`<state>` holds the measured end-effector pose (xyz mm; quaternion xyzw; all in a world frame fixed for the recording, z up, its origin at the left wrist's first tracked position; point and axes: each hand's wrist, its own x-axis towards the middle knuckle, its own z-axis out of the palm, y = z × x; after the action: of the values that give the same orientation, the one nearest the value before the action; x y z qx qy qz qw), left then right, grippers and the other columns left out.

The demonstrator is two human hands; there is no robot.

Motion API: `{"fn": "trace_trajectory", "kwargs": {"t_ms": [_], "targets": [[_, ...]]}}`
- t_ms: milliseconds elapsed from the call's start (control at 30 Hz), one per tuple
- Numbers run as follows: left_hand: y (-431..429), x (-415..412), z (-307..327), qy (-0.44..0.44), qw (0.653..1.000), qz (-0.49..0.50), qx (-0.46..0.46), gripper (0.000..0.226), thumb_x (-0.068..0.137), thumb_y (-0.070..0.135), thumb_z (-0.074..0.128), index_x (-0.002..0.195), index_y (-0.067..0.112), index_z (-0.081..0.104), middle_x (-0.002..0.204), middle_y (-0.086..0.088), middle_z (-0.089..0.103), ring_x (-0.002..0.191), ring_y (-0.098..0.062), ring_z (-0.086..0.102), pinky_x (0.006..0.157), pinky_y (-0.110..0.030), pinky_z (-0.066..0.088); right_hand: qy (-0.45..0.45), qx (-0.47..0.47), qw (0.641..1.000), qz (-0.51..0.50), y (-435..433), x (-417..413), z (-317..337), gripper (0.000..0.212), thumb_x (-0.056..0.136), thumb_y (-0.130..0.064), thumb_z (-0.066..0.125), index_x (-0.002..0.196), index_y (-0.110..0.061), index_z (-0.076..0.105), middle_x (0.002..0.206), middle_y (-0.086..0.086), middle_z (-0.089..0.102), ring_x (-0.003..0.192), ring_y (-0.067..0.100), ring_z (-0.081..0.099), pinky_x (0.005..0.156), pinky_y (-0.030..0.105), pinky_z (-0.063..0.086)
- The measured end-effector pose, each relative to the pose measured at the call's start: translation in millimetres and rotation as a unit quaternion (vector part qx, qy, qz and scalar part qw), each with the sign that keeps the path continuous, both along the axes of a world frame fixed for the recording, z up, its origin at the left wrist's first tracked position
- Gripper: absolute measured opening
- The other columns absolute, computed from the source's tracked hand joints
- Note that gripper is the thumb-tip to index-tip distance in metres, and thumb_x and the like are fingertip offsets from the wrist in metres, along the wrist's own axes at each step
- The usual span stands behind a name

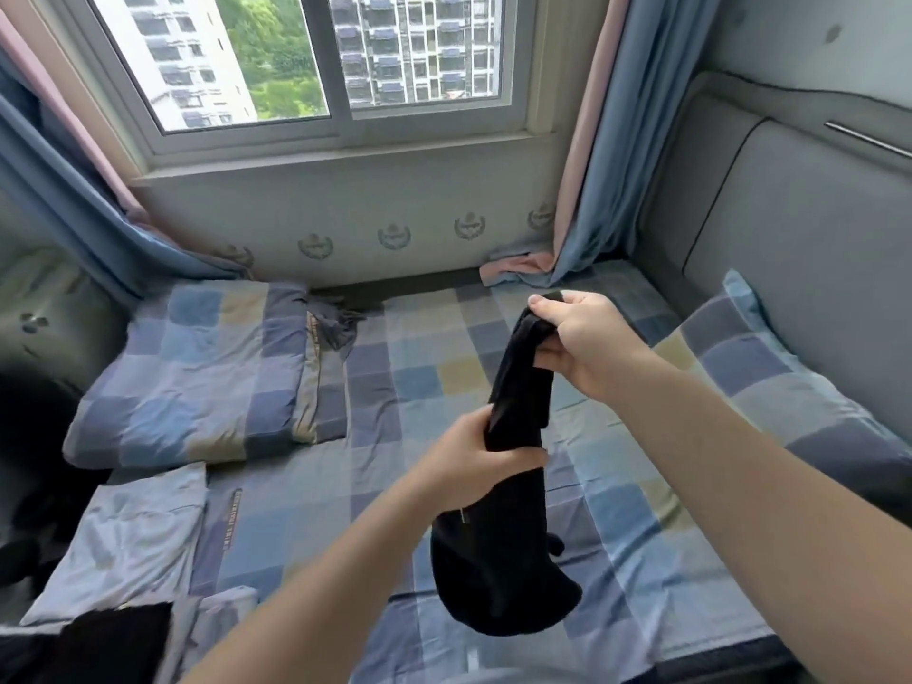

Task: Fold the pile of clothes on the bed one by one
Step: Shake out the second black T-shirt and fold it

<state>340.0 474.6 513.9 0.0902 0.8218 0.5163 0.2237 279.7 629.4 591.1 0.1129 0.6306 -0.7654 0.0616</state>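
A black garment (pixel 503 560) is being held up over the checked bed (pixel 434 372), its bunched lower part hanging. Its middle is being gripped by the left hand (pixel 474 461), whose fingers are curled round it. Farther off, its top end is being pinched by the right hand (pixel 587 343). Beyond, a folded quilt (pixel 197 367) is being left lying.

bare sheet (pixel 444 367) mid-bed; quilt (pixel 197 367) left; pillow (pixel 770 367) right
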Motion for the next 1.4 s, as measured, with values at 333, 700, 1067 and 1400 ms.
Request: {"fn": "trace_trajectory", "kwargs": {"t_ms": [333, 700, 1067, 1400], "targets": [[-17, -16, 26, 0.068, 0.967, 0.218, 0.112, 0.037, 0.095, 0.032, 0.064, 0.084, -0.003, 0.064, 0.07, -0.014, 0.058, 0.066, -0.022, 0.054, 0.062, -0.04, 0.043, 0.047, -0.1, 0.992, -0.063, 57, 17, -30, 0.021, 0.105, -0.006, 0.045, 0.122, -0.015, 0.054, 0.119, 0.002, 0.072, 0.114, 0.023, 0.067, 0.091, 0.041, 0.055], [-6, -22, 81, 0.024, 0.969, 0.173, 0.175, 0.027, 0.102, 0.032, 0.059, 0.095, 0.011, 0.075, 0.096, -0.015, 0.077, 0.091, -0.028, 0.073, 0.085, -0.044, 0.059, 0.035, 0.295, 0.942, 0.158, 29, 72, -135, 0.015, 0.095, -0.023, 0.066, 0.095, -0.038, 0.065, 0.086, -0.02, 0.072, 0.085, 0.0, 0.066, 0.077, 0.026, 0.05], [-74, -45, 48, 0.371, 0.86, 0.243, -0.253, 0.035, 0.09, 0.049, 0.066, 0.117, 0.026, 0.064, 0.117, 0.0, 0.06, 0.112, -0.027, 0.053, 0.096, -0.041, 0.043, 0.01, 0.023, 0.994, 0.102, 35, 63, -70, 0.026, 0.105, -0.016, 0.048, 0.105, 0.002, 0.067, 0.093, 0.02, 0.073, 0.082, 0.029, 0.071, 0.074, 0.035, 0.06], [-9, 1, -18, 0.109, 0.994, 0.012, 0.021, 0.02, 0.09, 0.021, 0.074, 0.074, 0.023, 0.061, 0.07, 0.015, 0.063, 0.067, -0.008, 0.057, 0.07, -0.029, 0.049, 0.012, -0.022, 0.999, 0.046, 36, 53, -12, 0.025, 0.103, -0.025, 0.054, 0.091, -0.004, 0.063, 0.075, 0.012, 0.065, 0.066, 0.022, 0.065, 0.058, 0.03, 0.057]]}}
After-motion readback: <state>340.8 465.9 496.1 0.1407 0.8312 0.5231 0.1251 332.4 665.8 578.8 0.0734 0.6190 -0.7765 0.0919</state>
